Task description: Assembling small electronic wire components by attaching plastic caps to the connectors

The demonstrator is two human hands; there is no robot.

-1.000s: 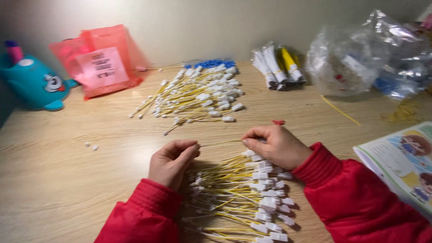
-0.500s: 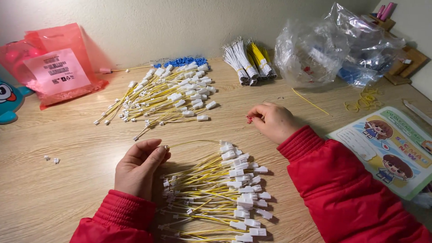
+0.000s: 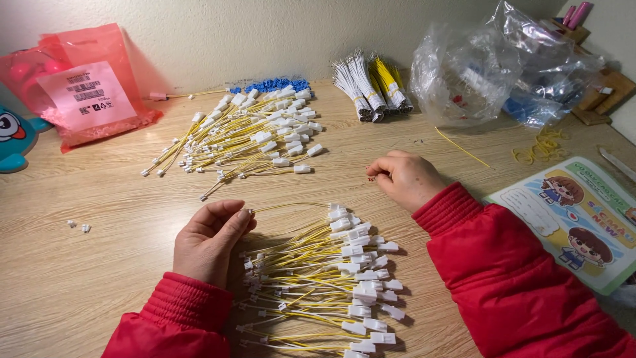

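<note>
Left hand (image 3: 211,240), lower centre, pinches 1 thin yellow wire (image 3: 291,205) at its end, fingers clamped on it; wire arcs right to a white plastic connector atop the near wire pile (image 3: 324,278). Right hand (image 3: 405,178) curled loosely closed on the wood-grain table (image 3: 99,265), grip unclear. Second pile (image 3: 248,136) upper centre; crinkled clear bag (image 3: 477,66) upper right.

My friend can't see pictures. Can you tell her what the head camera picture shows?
A person in red sleeves pinches one yellow wire in the left hand above a pile of yellow wires with white plugs. The right hand rests curled on the wooden table, with another wire pile behind.
</note>
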